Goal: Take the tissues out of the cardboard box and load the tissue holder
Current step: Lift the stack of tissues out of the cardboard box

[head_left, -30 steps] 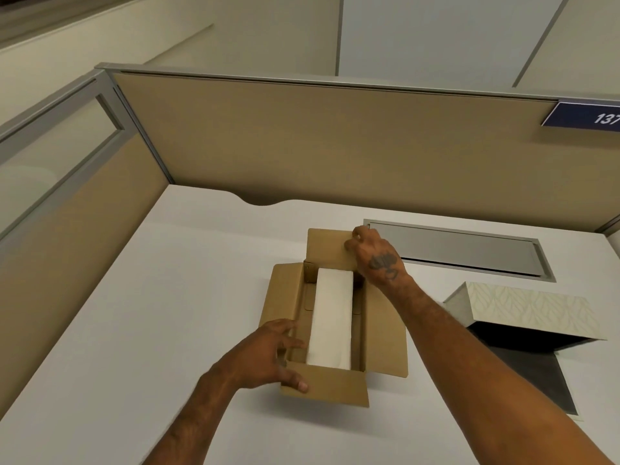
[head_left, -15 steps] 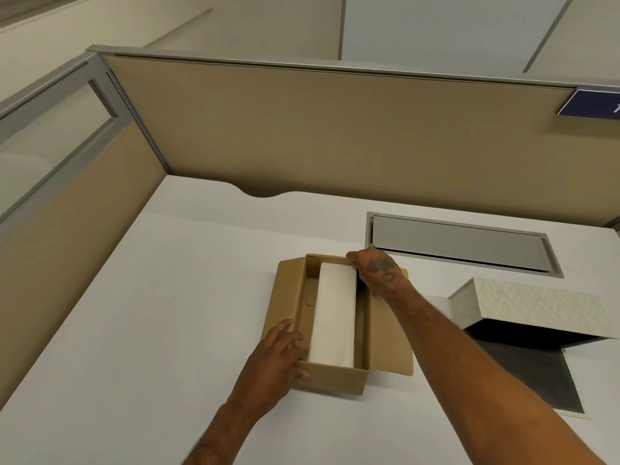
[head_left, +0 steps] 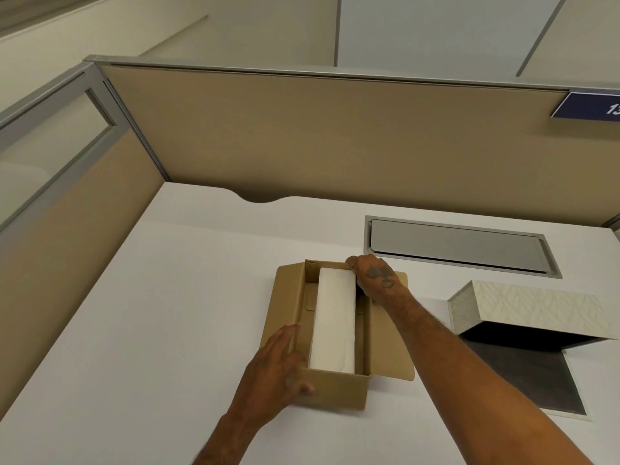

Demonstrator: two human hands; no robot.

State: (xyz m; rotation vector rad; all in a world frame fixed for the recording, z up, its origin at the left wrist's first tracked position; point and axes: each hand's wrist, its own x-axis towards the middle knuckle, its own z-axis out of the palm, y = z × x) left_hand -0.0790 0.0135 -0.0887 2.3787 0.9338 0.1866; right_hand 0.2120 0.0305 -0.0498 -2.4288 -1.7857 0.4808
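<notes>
both open hands on the cardboard box [head_left: 335, 387] around the tissues [head_left: 333, 322], tissue holder [head_left: 536, 313] well right

White desk [head_left: 161, 330] (grey hatch [head_left: 459, 245] inset) meets tan partition [head_left: 318, 135].

Both bare forearms are reaching forward toward the cardboard box [head_left: 335, 385], which serves as the landmark here. The left hand [head_left: 276, 367] is lying palm down over the box's near left corner, fingers [head_left: 285, 337] extended and slightly spread along the left wall, thumb [head_left: 303, 386] pressing against the near outer face. The left forearm is angling in from below, to the near left of the box. The right hand [head_left: 377, 275] is arching over the far right corner of the box, knuckles up, fingertips curling down over the far edge, a dark tattoo showing on its back. The right forearm is stretching diagonally across the box's right side, wrist nearly straight.
</notes>
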